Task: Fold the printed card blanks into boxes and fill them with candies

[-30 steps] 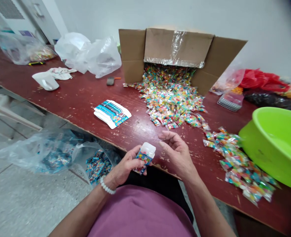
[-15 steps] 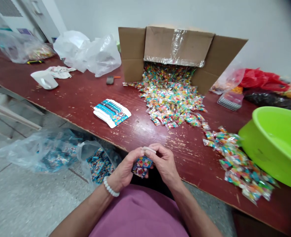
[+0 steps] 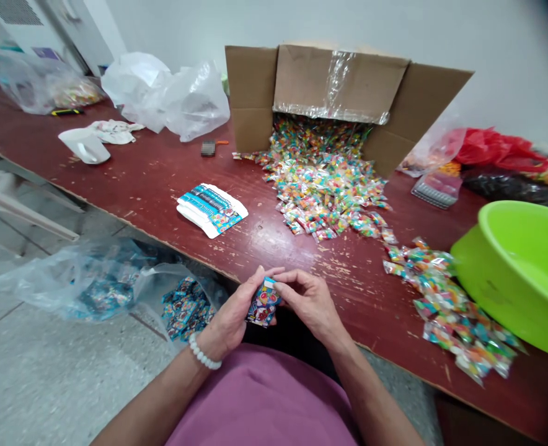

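A small blue printed candy box [image 3: 263,303] is held just past the table's near edge, above my lap. My left hand [image 3: 231,314] wraps round its left side, thumb along the edge and fingers behind. At its upper right corner my right hand [image 3: 312,305] pinches the box's top with thumb and forefinger, by a pale flap. Flattened blue-and-white cartons [image 3: 212,209] lie on the table beyond my hands. Wrapped candies [image 3: 330,192] spill out of an open cardboard box [image 3: 339,80] farther back.
A green basin [image 3: 501,272] stands at the right beside more wrapped candies [image 3: 460,316]. Below the table edge at left, a plastic bag [image 3: 148,285] contains several small blue boxes. A white pitcher [image 3: 84,146], a small brush [image 3: 207,148] and plastic bags [image 3: 162,93] are on the table.
The white top flaps stood up between my thumbs before; now the top looks folded down, with the printed face more visible. My right fingers have shifted to the upper right corner.
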`<state>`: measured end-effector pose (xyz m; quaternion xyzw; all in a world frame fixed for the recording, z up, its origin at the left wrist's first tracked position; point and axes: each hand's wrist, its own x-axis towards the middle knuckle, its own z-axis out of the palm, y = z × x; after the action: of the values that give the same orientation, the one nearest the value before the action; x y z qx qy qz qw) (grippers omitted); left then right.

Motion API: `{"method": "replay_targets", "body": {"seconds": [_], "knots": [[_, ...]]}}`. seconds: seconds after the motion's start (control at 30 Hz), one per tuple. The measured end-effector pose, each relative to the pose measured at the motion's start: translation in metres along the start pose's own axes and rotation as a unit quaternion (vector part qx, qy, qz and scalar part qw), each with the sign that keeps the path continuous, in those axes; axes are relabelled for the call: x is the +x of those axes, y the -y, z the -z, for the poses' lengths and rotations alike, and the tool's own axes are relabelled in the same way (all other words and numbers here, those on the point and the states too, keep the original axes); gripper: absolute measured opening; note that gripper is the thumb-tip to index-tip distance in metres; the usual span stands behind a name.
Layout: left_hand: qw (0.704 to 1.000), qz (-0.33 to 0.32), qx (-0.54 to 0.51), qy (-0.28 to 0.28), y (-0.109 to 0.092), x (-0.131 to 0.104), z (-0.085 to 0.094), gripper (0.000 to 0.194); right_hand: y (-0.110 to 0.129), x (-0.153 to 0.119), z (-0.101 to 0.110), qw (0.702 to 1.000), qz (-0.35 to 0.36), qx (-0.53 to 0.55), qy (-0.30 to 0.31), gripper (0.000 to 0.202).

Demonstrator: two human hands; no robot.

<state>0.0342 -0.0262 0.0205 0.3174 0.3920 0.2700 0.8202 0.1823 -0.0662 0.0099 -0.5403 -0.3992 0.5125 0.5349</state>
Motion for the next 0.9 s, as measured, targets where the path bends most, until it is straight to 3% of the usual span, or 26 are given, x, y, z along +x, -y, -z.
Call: {"method": "replay_targets", "body": {"seconds": [0.13, 0.23, 0.37, 0.53, 0.63, 0.8, 0.9], "knots": [[1.000, 0.010, 0.012, -0.024, 0.002, 0.001, 0.004, 0.054, 0.002, 0.005, -0.002, 1.000, -0.007, 0.021, 0.009, 0.022], [0.998, 0.029, -0.032, -0.042, -0.001, 0.001, 0.007, 0.043, 0.007, 0.001, -0.002, 0.993, 0.099, -0.056, 0.028, 0.014], [0.992, 0.048, -0.110, -0.041, -0.006, 0.001, 0.010, 0.025, 0.005, -0.006, -0.007, 0.959, 0.228, -0.155, 0.060, 0.011], [0.992, 0.028, -0.108, -0.055, -0.004, -0.006, 0.023, 0.020, -0.013, -0.007, -0.023, 0.956, 0.233, -0.158, 0.078, 0.019], [0.991, -0.020, -0.053, -0.117, -0.007, -0.021, 0.048, 0.039, -0.019, -0.002, -0.021, 0.965, 0.191, -0.160, 0.079, 0.022], [0.948, -0.143, 0.079, -0.275, 0.002, -0.050, 0.112, 0.049, -0.026, 0.009, 0.009, 0.985, 0.077, -0.156, -0.021, 0.032], [0.930, -0.099, 0.150, -0.321, 0.016, -0.062, 0.146, 0.058, -0.037, 0.014, 0.022, 0.988, 0.049, -0.145, -0.032, 0.036]]}}
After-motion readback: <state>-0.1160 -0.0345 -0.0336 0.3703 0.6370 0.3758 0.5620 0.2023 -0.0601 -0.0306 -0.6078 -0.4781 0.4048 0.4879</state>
